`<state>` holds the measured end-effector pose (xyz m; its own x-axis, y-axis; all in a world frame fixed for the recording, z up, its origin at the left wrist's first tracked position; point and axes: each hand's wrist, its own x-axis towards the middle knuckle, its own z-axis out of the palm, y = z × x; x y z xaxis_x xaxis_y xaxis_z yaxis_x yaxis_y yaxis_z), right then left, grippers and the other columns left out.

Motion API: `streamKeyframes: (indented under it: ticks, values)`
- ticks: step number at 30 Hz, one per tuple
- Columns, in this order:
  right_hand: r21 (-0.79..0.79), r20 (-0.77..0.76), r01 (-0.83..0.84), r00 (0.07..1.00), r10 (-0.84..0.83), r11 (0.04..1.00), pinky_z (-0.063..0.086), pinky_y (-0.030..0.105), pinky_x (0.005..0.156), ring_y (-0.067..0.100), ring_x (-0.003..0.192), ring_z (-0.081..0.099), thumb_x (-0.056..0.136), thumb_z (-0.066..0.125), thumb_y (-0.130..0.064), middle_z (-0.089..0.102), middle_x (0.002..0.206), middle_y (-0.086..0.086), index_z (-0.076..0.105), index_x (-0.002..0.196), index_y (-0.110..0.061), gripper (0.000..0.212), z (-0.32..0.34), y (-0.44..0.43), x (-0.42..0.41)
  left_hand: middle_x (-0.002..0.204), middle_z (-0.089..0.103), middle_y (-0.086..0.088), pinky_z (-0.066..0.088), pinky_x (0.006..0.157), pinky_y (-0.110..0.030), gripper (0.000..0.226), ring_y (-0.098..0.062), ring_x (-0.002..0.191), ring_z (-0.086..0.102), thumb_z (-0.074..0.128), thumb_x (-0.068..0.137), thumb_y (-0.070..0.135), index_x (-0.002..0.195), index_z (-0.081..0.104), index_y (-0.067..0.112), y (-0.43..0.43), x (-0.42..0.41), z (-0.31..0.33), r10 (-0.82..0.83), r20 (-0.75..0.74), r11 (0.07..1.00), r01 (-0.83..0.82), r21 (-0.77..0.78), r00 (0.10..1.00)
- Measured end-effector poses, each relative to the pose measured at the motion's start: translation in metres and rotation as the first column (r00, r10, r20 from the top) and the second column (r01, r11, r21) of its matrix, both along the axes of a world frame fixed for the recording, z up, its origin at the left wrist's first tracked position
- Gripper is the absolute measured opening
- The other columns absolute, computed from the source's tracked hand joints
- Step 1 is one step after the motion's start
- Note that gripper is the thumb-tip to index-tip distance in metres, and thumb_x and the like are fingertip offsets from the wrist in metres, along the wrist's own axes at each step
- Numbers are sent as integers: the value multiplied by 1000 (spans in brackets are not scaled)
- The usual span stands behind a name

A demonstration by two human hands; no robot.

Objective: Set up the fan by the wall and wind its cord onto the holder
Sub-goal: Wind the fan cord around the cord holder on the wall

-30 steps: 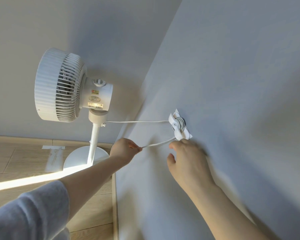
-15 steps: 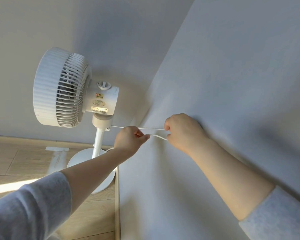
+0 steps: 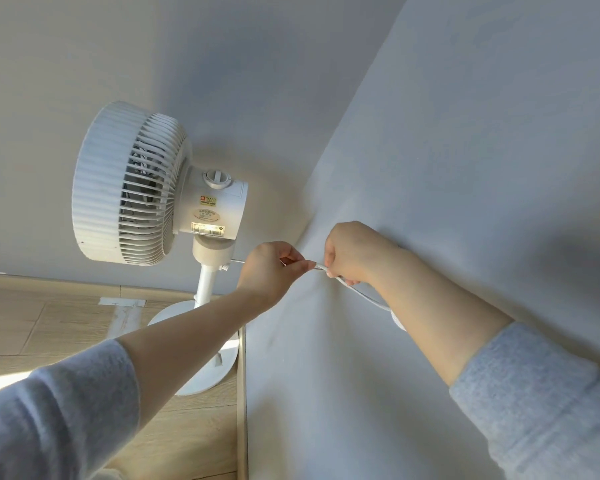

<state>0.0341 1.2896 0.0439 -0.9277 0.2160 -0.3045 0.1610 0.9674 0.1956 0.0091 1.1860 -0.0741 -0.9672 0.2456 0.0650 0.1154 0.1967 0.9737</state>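
Observation:
A white pedestal fan (image 3: pixel 136 188) stands upright on its round base (image 3: pixel 201 375) in the room corner. Its thin white cord (image 3: pixel 361 292) leaves the pole and runs right along the wall. My left hand (image 3: pixel 271 271) pinches the cord between thumb and fingers. My right hand (image 3: pixel 354 254) grips the same cord a little to the right, against the wall. Below my right forearm a small white edge of the cord holder (image 3: pixel 397 320) shows on the wall; the rest is hidden by the arm.
The grey wall (image 3: pixel 465 150) fills the right side and meets a second wall behind the fan. Light wood flooring (image 3: pixel 49 327) with a strip of tape (image 3: pixel 122 303) lies at the left, and a skirting board (image 3: pixel 241 393) runs along the wall's foot.
Both hands have come together on the cord near the corner. My right hand left the holder and took the cord. The view shifted, and my right arm now covers the holder.

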Motion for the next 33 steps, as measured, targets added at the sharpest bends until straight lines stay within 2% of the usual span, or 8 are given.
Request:
streamKeyframes:
  ticks: [4, 10, 14, 20, 23, 25, 29, 33]
  values:
    - [-1, 17, -47, 999, 47, 999, 56, 34, 78, 29, 84, 70, 80, 68, -11, 72, 92, 11, 72, 96, -7, 17, 4, 1, -5, 61, 58, 6, 34, 44, -8, 16, -7, 55, 48, 72, 78, 29, 74, 68, 14, -1, -3, 4, -26, -3, 999, 26, 43, 1000]
    - [70, -51, -98, 994, 101, 993, 52, 32, 75, 25, 92, 65, 76, 58, -8, 65, 91, -4, 62, 73, -22, 14, 19, 23, -12, 67, 64, 5, 43, 54, -7, 16, -5, 58, 59, 57, 90, 24, 81, 65, 13, -13, -6, -8, -132, 58, 988, 126, 92, 990]
    - [31, -88, -101, 991, 103, 994, 51, 32, 76, 28, 95, 62, 82, 55, -8, 65, 104, 6, 62, 89, -18, 14, 29, 34, -10, 66, 63, 3, 50, 62, -17, 19, -1, 53, 58, 58, 90, 22, 88, 70, 8, -20, -2, -10, -168, 98, 973, 149, 174, 981]
    - [173, -173, -129, 972, 159, 977, 44, 31, 68, 32, 89, 62, 83, 49, 0, 66, 96, 12, 62, 81, -14, 19, 46, 30, -10, 66, 63, 1, 50, 57, -10, 19, 0, 52, 57, 58, 90, 20, 93, 72, 7, -21, 3, 2, -208, 126, 952, 171, 254, 970]
    - [250, -196, -112, 967, 163, 962, 36, 29, 61, 31, 74, 54, 84, 49, -2, 56, 72, 9, 44, 59, -14, 29, 51, 32, -3, 66, 64, 3, 54, 63, -16, 19, -3, 55, 59, 60, 89, 23, 91, 73, 10, -17, 5, 9, -223, 111, 946, 187, 266, 969]
    - [266, -227, -76, 964, 139, 961, 34, 28, 57, 31, 69, 51, 84, 50, -2, 47, 62, 5, 42, 56, -13, 31, 57, 33, 3, 66, 64, 4, 54, 64, -16, 20, -5, 57, 59, 60, 89, 24, 91, 73, 9, -16, 7, 15, -225, 98, 943, 191, 274, 969]
    - [244, -274, -49, 954, 117, 969, 41, 28, 57, 34, 75, 61, 83, 54, -3, 64, 76, 13, 63, 74, -2, 13, 68, 33, 20, 66, 63, 5, 53, 63, -15, 20, -4, 57, 59, 60, 89, 24, 87, 72, 8, -20, 13, 26, -232, 83, 939, 201, 279, 969]
    - [208, -287, -37, 953, 97, 977, 42, 29, 61, 33, 83, 65, 85, 55, -7, 70, 86, 14, 71, 83, -4, 16, 77, 25, 46, 64, 63, 6, 52, 62, -15, 19, -3, 55, 57, 60, 89, 24, 83, 71, 10, -26, 25, 35, -250, 56, 938, 227, 262, 967]
